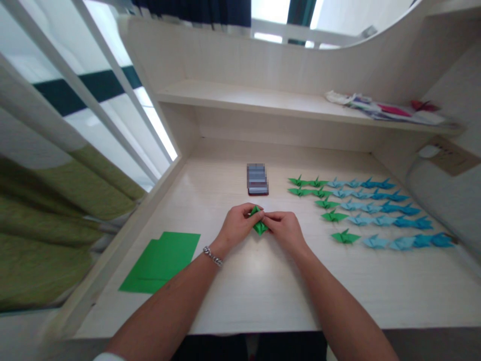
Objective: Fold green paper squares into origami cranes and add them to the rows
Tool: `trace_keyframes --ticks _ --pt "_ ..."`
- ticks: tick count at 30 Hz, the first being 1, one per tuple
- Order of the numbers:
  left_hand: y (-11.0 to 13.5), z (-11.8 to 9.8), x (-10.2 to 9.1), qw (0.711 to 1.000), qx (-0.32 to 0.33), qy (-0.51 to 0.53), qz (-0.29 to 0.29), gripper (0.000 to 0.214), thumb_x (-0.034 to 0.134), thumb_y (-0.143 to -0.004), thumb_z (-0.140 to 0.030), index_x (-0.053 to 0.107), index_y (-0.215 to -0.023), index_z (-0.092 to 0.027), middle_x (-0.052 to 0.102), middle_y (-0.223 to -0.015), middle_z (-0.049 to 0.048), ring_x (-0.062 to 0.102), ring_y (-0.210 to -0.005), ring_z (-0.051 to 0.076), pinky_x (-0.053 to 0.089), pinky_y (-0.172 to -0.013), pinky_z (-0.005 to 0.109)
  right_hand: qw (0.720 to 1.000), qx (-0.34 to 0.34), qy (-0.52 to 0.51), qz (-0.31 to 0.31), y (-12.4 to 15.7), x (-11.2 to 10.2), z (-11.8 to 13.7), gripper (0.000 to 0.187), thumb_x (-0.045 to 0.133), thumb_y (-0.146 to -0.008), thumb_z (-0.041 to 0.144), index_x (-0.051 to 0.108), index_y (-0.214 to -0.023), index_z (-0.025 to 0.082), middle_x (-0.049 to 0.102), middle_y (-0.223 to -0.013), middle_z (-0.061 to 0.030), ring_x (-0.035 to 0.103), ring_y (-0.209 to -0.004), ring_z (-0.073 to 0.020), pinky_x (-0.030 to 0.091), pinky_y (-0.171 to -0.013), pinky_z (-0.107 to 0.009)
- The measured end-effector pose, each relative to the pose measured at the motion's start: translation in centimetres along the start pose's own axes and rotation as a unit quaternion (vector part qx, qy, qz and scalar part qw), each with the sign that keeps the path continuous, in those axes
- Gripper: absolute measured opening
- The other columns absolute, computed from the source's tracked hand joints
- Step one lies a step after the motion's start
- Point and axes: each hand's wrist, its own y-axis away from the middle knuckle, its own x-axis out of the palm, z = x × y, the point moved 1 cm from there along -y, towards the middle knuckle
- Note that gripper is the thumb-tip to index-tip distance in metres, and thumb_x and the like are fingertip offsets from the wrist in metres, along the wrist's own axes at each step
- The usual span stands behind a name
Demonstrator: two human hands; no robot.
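My left hand (237, 224) and my right hand (286, 230) meet at the middle of the pale wooden desk (263, 286). Both pinch a small folded piece of green paper (259, 222) between their fingertips. The paper is partly folded and mostly covered by my fingers. A silver bracelet (212, 256) sits on my left wrist. Just beyond my hands lies a phone (257, 179) flat on the desk.
Green paper sheets (161, 261) lie stacked at the front left. To the right, rows of finished paper cranes run from green (326, 203) to light blue (361, 206) to darker blue (409, 209). A shelf (263, 100) above holds papers (379, 109) at its right end.
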Motion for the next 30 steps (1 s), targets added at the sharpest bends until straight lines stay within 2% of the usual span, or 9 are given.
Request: trace_keyframes --ticks 8,18,25,30 --pt "-0.1 -0.4 -0.6 0.999 0.019 -0.036 -0.012 0.025 0.063 -0.076 -0.038 0.070 -0.081 -0.015 0.068 -0.075 0.0049 0.060 -0.064 0.015 0.048 -0.058 0.025 0.993 0.045 -0.097 0.041 -0.2 0.1 -0.3 0.032 0.069 -0.066 0.041 0.075 -0.080 0.013 0.065 -0.056 -0.0036 0.050 -0.045 -0.0099 0.039 -0.044 -0.021" --pt "-0.2 -0.8 -1.1 0.995 0.033 -0.088 -0.035 0.024 0.063 -0.076 -0.039 0.069 -0.078 -0.016 0.067 -0.070 0.0031 0.055 -0.058 0.012 0.043 -0.053 0.023 0.990 0.069 -0.114 0.043 -0.1 0.2 -0.2 0.028 0.072 -0.064 0.037 0.074 -0.075 0.012 0.062 -0.051 -0.0029 0.049 -0.042 -0.0089 0.037 -0.042 -0.020" --pt "0.0 -1.0 -1.1 0.996 -0.001 -0.086 0.036 0.023 0.069 -0.070 -0.036 0.070 -0.079 -0.014 0.069 -0.073 0.0041 0.060 -0.062 0.014 0.048 -0.058 0.023 0.988 0.084 -0.121 0.041 -0.1 0.1 -0.5 0.032 0.073 -0.063 0.039 0.075 -0.076 0.011 0.062 -0.053 -0.0036 0.047 -0.043 -0.0084 0.034 -0.041 -0.021" --pt "-0.1 -1.0 -1.2 0.995 -0.002 -0.098 0.024 0.023 0.065 -0.074 -0.036 0.070 -0.078 -0.014 0.069 -0.071 0.0040 0.060 -0.062 0.013 0.047 -0.058 0.023 0.989 0.083 -0.116 0.050 -0.1 0.2 -0.6 0.029 0.073 -0.062 0.037 0.075 -0.077 0.012 0.062 -0.054 -0.0032 0.047 -0.044 -0.0085 0.034 -0.043 -0.021"
